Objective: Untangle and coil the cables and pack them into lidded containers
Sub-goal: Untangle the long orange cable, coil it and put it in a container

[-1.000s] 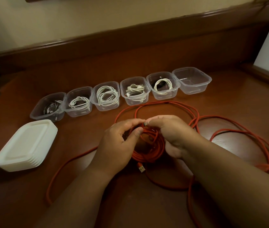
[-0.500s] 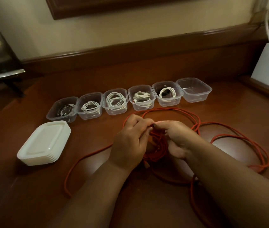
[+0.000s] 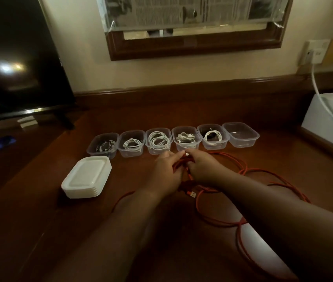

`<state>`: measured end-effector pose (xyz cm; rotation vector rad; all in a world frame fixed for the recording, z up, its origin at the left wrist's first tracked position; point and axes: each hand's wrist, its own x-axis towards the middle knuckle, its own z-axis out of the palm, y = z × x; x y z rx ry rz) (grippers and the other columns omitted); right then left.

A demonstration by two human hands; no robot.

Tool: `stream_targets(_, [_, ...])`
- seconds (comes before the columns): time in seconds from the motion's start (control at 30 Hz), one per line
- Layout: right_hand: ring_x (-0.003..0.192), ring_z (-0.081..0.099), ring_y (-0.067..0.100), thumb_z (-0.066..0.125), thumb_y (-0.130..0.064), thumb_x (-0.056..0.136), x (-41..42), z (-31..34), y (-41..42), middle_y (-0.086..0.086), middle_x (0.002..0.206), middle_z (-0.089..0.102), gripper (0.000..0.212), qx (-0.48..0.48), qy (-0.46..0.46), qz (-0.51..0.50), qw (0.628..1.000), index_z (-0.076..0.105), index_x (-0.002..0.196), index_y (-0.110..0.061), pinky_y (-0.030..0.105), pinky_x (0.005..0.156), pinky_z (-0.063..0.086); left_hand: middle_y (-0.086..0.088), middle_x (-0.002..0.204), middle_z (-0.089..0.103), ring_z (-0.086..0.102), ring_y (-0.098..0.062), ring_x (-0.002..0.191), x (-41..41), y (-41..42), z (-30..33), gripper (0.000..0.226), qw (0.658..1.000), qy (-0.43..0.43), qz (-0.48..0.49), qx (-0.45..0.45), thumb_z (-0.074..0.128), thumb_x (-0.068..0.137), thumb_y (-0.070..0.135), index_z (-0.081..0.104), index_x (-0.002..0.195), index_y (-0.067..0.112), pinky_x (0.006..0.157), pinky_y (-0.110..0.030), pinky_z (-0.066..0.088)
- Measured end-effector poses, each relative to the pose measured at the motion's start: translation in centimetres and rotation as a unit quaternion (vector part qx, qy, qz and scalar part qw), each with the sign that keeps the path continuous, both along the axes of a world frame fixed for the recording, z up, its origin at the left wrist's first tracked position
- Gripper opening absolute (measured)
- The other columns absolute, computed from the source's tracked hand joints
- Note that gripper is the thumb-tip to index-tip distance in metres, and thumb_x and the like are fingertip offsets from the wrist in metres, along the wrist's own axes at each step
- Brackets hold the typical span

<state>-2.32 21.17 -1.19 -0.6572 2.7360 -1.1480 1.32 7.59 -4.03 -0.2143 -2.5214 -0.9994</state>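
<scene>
A long orange cable [image 3: 263, 171] sprawls in loose loops over the brown desk. My left hand [image 3: 165, 171] and my right hand [image 3: 202, 167] are together over a small bundle of its coils, both gripping it. My right fingers pinch a silver plug tip [image 3: 186, 154] at the top. A second orange plug [image 3: 191, 193] hangs below the hands. Behind them stands a row of several clear containers; most hold coiled cables, such as the white coil [image 3: 158, 140], and the rightmost container [image 3: 241, 134] is empty. A stack of white lids [image 3: 86, 177] lies to the left.
A dark TV screen [image 3: 17, 58] stands at the back left. A white box [image 3: 332, 121] with a white cord [image 3: 322, 98] running to a wall socket sits at the right. A framed mirror [image 3: 194, 27] hangs on the wall behind the desk.
The camera has tilted up, so the wall, TV and frame have come into view. My hands have stayed together on the orange bundle, lifting it a little toward the containers.
</scene>
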Motion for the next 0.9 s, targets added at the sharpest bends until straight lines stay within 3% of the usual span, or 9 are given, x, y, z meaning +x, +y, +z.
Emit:
stream_targets(0.13, [0.081, 0.058, 0.013, 0.048, -0.008, 0.099, 1.0, 1.0, -0.4, -0.003, 0.092, 0.059, 0.027, 0.004, 0.022, 0.016, 1.0, 0.05, 0.123, -0.019, 0.029, 0.068, 0.051, -0.002, 0.109, 0.057, 0.052, -0.011, 0.098, 0.0, -1.1, 1.0, 0.04, 1.0, 0.019, 0.0, -0.025, 0.057, 0.094, 0.004, 0.061, 0.133, 0.013, 0.075, 0.0, 0.033])
stream_targets(0.23, [0.091, 0.067, 0.023, 0.055, -0.01, 0.097, 0.8, 1.6, 1.0, 0.004, 0.099, 0.066, 0.025, -0.082, -0.057, 0.015, 0.995, 0.052, 0.121, -0.019, 0.04, 0.082, 0.058, -0.004, 0.109, 0.058, 0.051, -0.011, 0.099, -0.4, -0.7, 1.8, 0.04, 0.999, 0.031, -0.019, -0.036, 0.058, 0.094, 0.004, 0.062, 0.132, 0.014, 0.079, -0.001, 0.033])
stream_targets(0.3, [0.1, 0.068, 0.03, 0.058, -0.011, 0.096, 0.0, 2.0, 2.6, 0.013, 0.104, 0.07, 0.015, -0.127, -0.132, 0.014, 0.983, 0.061, 0.111, -0.014, 0.045, 0.091, 0.055, -0.001, 0.109, 0.058, 0.053, -0.011, 0.101, -0.9, 0.0, 2.3, 0.038, 0.998, 0.052, -0.014, -0.026, 0.058, 0.093, 0.006, 0.063, 0.13, 0.014, 0.081, 0.0, 0.032])
stream_targets(0.43, [0.098, 0.069, 0.027, 0.056, -0.019, 0.097, -1.8, 2.2, 5.9, 0.014, 0.107, 0.073, 0.022, -0.221, -0.273, -0.035, 0.936, 0.063, 0.115, -0.008, 0.039, 0.085, 0.05, 0.007, 0.111, 0.057, 0.052, -0.004, 0.105, -2.6, 1.9, 2.7, 0.035, 0.995, 0.078, 0.013, 0.053, 0.06, 0.095, 0.011, 0.064, 0.13, 0.016, 0.088, -0.007, 0.038])
stream_targets(0.57, [0.096, 0.071, 0.022, 0.055, -0.022, 0.097, -3.5, 2.2, 8.8, 0.012, 0.106, 0.073, 0.027, -0.343, -0.314, -0.032, 0.885, 0.062, 0.119, -0.009, 0.037, 0.083, 0.053, 0.007, 0.112, 0.065, 0.06, -0.003, 0.104, -5.4, 4.4, 2.4, 0.032, 0.987, 0.099, 0.007, 0.129, 0.066, 0.092, 0.012, 0.068, 0.124, 0.019, 0.09, -0.009, 0.045])
stream_targets(0.67, [0.089, 0.069, 0.019, 0.053, -0.023, 0.099, -5.1, 2.2, 10.9, 0.009, 0.097, 0.073, 0.026, -0.378, -0.321, -0.04, 0.867, 0.064, 0.117, -0.008, 0.035, 0.079, 0.052, 0.015, 0.105, 0.068, 0.062, 0.002, 0.099, -7.9, 6.5, 1.9, 0.031, 0.974, 0.045, -0.014, 0.222, 0.07, 0.09, 0.014, 0.068, 0.115, 0.032, 0.092, -0.025, 0.053])
stream_targets(0.73, [0.086, 0.067, 0.018, 0.052, -0.022, 0.099, -6.4, 2.1, 12.4, 0.008, 0.094, 0.072, 0.029, -0.375, -0.315, -0.045, 0.871, 0.063, 0.121, -0.006, 0.033, 0.077, 0.05, 0.015, 0.102, 0.067, 0.065, -0.007, 0.101, -9.6, 8.0, 1.5, 0.032, 0.961, 0.004, -0.035, 0.275, 0.072, 0.089, 0.014, 0.067, 0.111, 0.036, 0.091, -0.034, 0.056])
stream_targets(0.8, [0.082, 0.068, 0.016, 0.053, -0.018, 0.099, -7.9, 2.0, 13.9, 0.006, 0.09, 0.073, 0.024, -0.341, -0.273, -0.056, 0.898, 0.066, 0.115, -0.005, 0.032, 0.075, 0.052, 0.007, 0.106, 0.068, 0.066, -0.011, 0.103, -11.4, 9.4, 0.9, 0.034, 0.952, -0.028, -0.053, 0.3, 0.071, 0.089, 0.013, 0.067, 0.119, 0.028, 0.088, -0.033, 0.058])
stream_targets(0.9, [0.077, 0.067, 0.014, 0.059, -0.015, 0.097, -10.6, 2.2, 15.9, 0.003, 0.084, 0.072, 0.013, -0.216, -0.13, -0.094, 0.963, 0.069, 0.1, -0.009, 0.03, 0.072, 0.056, 0.007, 0.103, 0.068, 0.066, -0.004, 0.094, -14.1, 10.9, -1.0, 0.043, 0.971, -0.04, -0.036, 0.234, 0.071, 0.089, 0.017, 0.062, 0.131, 0.021, 0.082, -0.022, 0.055])
